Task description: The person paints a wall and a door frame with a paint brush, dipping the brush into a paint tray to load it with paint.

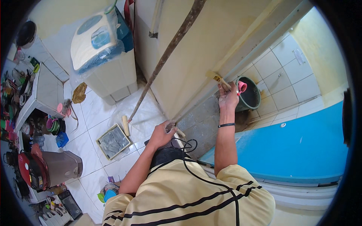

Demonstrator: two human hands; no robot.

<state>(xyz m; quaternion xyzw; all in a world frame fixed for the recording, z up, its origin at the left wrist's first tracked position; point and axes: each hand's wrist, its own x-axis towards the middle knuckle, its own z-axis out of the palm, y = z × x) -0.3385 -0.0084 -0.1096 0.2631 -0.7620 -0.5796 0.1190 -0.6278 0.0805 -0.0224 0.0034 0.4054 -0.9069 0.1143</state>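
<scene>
My right hand point(228, 98) is closed round the handle of a paintbrush point(218, 77). Its pale bristles meet the cream wall beside the door frame. Lower down, my left hand point(164, 133) is curled near the wall's bottom edge. A grey-dark patch shows between its fingers, and a pale stick-like end point(181, 133) pokes out beside it; what it grips is unclear. On plastic sheeting to the left lie a paint tray point(98, 144) and a paint roller point(125, 125), with a long, stained pole point(166, 52) leaning up from near the roller.
Beyond the doorway stand a dark green bucket point(253, 90) with a pink dipper point(242, 86) and a blue door point(286, 147). A plastic-covered washing machine point(109, 67) is at the far left. Kitchenware crowds the left side, near a red-lidded bin-like container point(62, 165). A black cable point(211, 180) crosses my shirt.
</scene>
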